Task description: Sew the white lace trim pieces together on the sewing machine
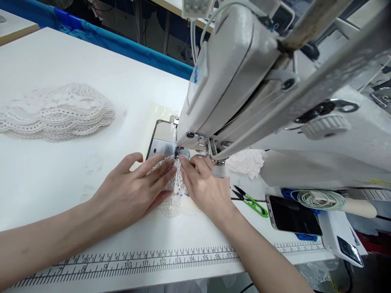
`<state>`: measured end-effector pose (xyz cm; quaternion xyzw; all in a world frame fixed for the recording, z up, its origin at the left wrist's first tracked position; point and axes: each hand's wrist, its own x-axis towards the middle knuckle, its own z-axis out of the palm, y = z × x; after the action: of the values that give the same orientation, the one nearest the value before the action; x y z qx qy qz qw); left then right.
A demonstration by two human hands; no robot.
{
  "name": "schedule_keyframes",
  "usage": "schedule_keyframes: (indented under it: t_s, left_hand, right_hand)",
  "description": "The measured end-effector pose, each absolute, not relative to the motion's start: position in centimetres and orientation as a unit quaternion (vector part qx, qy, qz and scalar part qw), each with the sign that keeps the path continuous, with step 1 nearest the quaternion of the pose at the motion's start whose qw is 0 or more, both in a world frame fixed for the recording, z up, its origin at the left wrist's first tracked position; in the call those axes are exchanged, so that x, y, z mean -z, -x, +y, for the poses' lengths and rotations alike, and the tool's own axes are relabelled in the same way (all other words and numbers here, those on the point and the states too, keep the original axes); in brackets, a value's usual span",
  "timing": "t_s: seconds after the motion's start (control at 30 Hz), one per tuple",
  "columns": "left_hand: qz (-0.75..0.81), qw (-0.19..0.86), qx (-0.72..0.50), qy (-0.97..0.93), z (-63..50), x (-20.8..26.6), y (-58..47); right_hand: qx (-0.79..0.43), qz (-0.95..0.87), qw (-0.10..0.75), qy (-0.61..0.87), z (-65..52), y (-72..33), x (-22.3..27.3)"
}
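A small piece of white eyelet lace (pixel 171 206) lies on the sewing machine bed, its upper end at the needle and presser foot (pixel 177 151). My left hand (pixel 139 189) rests on the lace's left side, fingers stretched out toward the foot. From the right, my right hand (pixel 206 185) presses down on the same piece, its fingertips close to the needle. Both hands are open, with the lace flat beneath the fingers. The white sewing machine (pixel 232 69) leans over them. Part of the lace is hidden under my fingers.
A stack of lace pieces (pixel 58 114) lies at the left. More lace (pixel 247 162) is behind my right hand. Green thread snips (pixel 252 202), a phone (pixel 293 215) and a coiled pale tape (pixel 319 199) sit at the right. A printed ruler (pixel 146 262) runs along the front edge.
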<state>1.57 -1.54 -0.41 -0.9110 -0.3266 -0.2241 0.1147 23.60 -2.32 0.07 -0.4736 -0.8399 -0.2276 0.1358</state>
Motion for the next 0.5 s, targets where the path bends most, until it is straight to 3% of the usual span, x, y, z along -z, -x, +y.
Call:
schedule_keyframes:
  t_s: [0.5]
  left_hand:
    - [-0.318,0.112,0.241,0.910,-1.18,0.52,-1.49]
  right_hand:
    - [0.198,-0.835,0.133,0.495,-2.19,-23.53,-0.22]
